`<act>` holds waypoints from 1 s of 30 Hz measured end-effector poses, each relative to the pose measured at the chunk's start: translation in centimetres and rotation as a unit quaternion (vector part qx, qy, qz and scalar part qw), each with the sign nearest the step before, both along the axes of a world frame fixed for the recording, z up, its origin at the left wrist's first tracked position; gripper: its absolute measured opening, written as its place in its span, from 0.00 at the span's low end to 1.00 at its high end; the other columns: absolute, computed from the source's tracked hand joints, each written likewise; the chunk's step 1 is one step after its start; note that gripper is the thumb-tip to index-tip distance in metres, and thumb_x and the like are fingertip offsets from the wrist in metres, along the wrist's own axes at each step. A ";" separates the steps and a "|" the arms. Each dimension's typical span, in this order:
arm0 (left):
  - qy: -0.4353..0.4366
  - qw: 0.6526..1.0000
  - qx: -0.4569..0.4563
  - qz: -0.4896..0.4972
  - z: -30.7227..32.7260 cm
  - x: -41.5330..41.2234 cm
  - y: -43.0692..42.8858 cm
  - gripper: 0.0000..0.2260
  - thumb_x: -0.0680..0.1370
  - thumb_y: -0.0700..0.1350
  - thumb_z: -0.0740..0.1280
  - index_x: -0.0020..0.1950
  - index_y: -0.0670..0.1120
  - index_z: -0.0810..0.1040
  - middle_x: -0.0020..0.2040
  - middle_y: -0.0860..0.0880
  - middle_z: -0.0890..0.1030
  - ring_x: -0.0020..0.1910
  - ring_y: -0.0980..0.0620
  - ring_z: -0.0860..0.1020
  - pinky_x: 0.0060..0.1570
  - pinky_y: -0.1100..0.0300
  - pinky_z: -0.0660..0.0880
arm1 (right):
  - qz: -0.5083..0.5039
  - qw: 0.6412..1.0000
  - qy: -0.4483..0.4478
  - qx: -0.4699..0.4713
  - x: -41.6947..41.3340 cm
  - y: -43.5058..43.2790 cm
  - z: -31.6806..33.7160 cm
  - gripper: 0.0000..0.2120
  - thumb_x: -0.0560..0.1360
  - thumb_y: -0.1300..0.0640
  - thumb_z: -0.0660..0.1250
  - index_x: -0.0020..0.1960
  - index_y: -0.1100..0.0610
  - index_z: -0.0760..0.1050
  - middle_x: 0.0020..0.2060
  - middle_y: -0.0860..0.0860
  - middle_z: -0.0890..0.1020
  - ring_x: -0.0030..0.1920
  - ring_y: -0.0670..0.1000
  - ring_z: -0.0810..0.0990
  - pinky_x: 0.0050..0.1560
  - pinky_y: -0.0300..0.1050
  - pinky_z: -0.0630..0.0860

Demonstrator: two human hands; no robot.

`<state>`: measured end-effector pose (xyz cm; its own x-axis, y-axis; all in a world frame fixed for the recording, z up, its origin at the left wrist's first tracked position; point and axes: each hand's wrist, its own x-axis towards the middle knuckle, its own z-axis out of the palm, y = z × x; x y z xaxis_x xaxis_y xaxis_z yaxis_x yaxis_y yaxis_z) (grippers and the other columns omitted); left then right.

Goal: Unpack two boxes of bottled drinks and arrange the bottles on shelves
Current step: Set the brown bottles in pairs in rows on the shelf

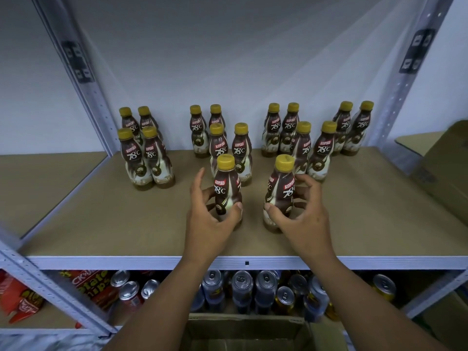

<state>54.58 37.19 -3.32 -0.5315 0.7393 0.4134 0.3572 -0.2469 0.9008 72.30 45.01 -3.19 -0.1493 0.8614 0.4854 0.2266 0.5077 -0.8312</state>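
Note:
Two brown coffee bottles with yellow caps stand upright on the brown shelf board [101, 224], near its front. My left hand [210, 219] wraps the left bottle [226, 186] at its lower half. My right hand [301, 216] grips the right bottle [279, 191] the same way. Behind them, several identical bottles [147, 158] stand in four groups along the back of the shelf. An open cardboard box [243, 330] sits below my forearms, its inside dark.
Grey metal uprights [83, 79] frame the shelf on both sides. Another cardboard box [440, 163] rests at the shelf's right end. The lower shelf holds drink cans [243, 285] and red chip bags [96, 285].

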 end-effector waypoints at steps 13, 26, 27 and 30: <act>0.021 0.999 -0.009 0.045 0.2 0.2 -0.1 0.48 0.71 0.50 0.81 0.79 0.68 0.52 0.61 0.56 0.76 0.60 0.64 0.76 0.53 0.68 0.75 | -0.018 0.999 -0.023 0.014 -0.3 -0.1 0.1 0.41 0.65 0.43 0.81 0.71 0.43 0.63 0.59 0.45 0.78 0.59 0.44 0.78 0.60 0.45 0.77; 0.014 1.000 0.000 0.021 -0.1 0.1 -0.1 0.44 0.73 0.47 0.79 0.79 0.67 0.54 0.62 0.61 0.78 0.62 0.59 0.79 0.60 0.53 0.79 | -0.010 1.000 -0.008 0.016 -0.3 0.0 -0.1 0.43 0.65 0.43 0.81 0.73 0.45 0.62 0.60 0.44 0.77 0.61 0.42 0.76 0.60 0.38 0.73; 0.017 0.999 -0.001 0.027 0.0 0.2 -0.1 0.45 0.72 0.49 0.80 0.79 0.67 0.54 0.64 0.60 0.77 0.63 0.60 0.77 0.60 0.56 0.78 | -0.014 1.000 -0.010 0.019 -0.3 0.0 -0.1 0.44 0.64 0.42 0.81 0.73 0.45 0.63 0.61 0.45 0.77 0.61 0.43 0.77 0.61 0.39 0.74; 0.021 0.999 -0.004 0.047 0.2 0.2 0.0 0.47 0.70 0.52 0.81 0.78 0.67 0.55 0.64 0.58 0.75 0.63 0.63 0.75 0.57 0.67 0.73 | -0.022 0.999 -0.013 0.022 -0.5 0.0 0.0 0.45 0.64 0.42 0.81 0.74 0.46 0.63 0.63 0.47 0.77 0.61 0.45 0.77 0.63 0.43 0.75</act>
<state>54.79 37.14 -3.11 -0.5812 0.6904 0.4309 0.4156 -0.2034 0.8865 71.78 45.04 -3.16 -0.1249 0.8450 0.5199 0.2698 0.5332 -0.8018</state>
